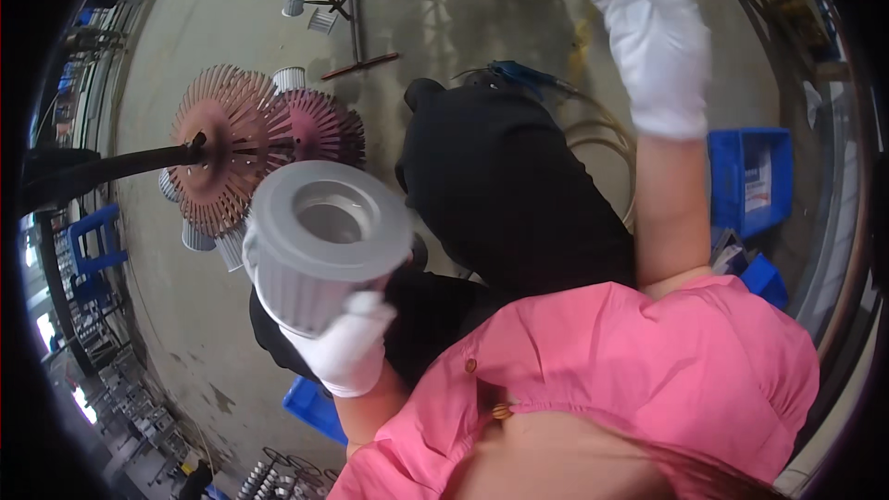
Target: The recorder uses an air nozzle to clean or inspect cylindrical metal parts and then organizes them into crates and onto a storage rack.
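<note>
In my left hand (347, 352), gloved in white, is a grey ribbed motor housing (310, 259). Its flat ring-shaped end with a round hole faces up toward me, and the fingers wrap around its finned side, the far ones mostly hidden. My right hand (653, 46), also in a white glove, is raised far out at the upper right. Its fingers are stretched out and nothing is in it. Just beyond the housing stands a rack of reddish slotted discs (218, 157), with more ribbed housings (289, 80) around it.
A dark bar (102, 176) reaches the discs from the left. Farther off is a spiked stand (355, 37) with housings. A blue air gun (519, 74) and its hose (616, 130) lie beyond my knees. Blue crates (782, 176) stand at right; another blue container (315, 409) is lower left.
</note>
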### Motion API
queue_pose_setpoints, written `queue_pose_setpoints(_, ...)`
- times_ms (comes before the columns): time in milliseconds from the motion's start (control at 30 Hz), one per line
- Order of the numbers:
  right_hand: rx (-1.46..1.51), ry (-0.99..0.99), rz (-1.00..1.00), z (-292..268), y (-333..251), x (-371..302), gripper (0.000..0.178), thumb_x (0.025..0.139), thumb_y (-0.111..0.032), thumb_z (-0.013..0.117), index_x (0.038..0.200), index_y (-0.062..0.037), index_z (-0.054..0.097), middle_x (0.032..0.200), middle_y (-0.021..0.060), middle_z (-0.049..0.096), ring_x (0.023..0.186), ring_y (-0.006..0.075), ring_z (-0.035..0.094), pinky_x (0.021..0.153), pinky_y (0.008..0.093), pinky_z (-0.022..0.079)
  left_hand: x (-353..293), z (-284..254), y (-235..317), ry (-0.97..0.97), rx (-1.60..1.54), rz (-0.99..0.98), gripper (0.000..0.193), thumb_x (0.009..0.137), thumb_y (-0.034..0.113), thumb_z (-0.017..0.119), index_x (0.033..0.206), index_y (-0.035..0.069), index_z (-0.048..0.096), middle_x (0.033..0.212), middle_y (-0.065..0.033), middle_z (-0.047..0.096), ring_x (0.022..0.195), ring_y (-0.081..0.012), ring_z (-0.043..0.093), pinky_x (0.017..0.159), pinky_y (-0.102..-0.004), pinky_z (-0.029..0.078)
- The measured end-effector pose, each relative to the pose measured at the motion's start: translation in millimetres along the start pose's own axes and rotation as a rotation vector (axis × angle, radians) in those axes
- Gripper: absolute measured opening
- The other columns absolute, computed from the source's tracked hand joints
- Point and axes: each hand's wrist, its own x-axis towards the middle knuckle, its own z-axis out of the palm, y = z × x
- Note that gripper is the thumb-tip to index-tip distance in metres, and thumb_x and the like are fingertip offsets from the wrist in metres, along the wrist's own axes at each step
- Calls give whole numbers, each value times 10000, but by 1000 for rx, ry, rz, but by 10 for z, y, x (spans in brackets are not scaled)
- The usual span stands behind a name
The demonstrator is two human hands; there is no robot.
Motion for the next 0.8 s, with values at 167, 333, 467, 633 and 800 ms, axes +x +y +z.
queue_pose_setpoints(167, -974, 169, 486, -1499, 1521, -121, 514, 684, -153, 632, 1150, 10, 490, 1110, 113, 552, 1020, 219, 528, 882, 305, 408, 156, -208, 71, -77, -736, -305, 722, 791, 467, 532, 1274, -9, 287, 1162, -255, 402, 891, -354, 481, 704, -417, 477)
queue_pose_setpoints(333, -1789, -343, 902, -1859, 2180, -516, 725, 614, -325, 665, 1232, -37, 419, 1218, 192, 465, 1138, 315, 446, 948, 369, 381, 224, -434, 238, -23, -932, -245, 719, 785, 453, 550, 1306, 31, 293, 1199, -240, 370, 1000, -332, 421, 793, -408, 418)
queue_pose_setpoints(467, -1918, -360, 939, -1667, 2323, -516, 643, 639, -295, 668, 1204, -98, 434, 1206, 153, 475, 1124, 296, 460, 923, 381, 405, 145, -521, 364, 89, -983, -131, 737, 765, 471, 565, 1293, 25, 310, 1165, -244, 390, 982, -343, 430, 765, -415, 430)
queue_pose_setpoints(633, -1928, -451, 834, -1653, 2508, -401, 453, 622, -215, 639, 1035, -53, 547, 1089, 188, 552, 1037, 340, 516, 876, 392, 432, 1, -559, 401, 333, -933, -123, 732, 752, 500, 555, 1253, 10, 344, 1123, -263, 414, 921, -337, 468, 662, -411, 449)
queue_pose_setpoints(800, -1899, -628, 941, -2145, 2657, -166, 436, 552, -136, 660, 962, -21, 566, 925, 200, 597, 894, 329, 586, 750, 379, 477, 10, -534, 352, 316, -938, -157, 629, 799, 479, 508, 1159, -32, 447, 993, -293, 515, 849, -363, 551, 678, -419, 486)
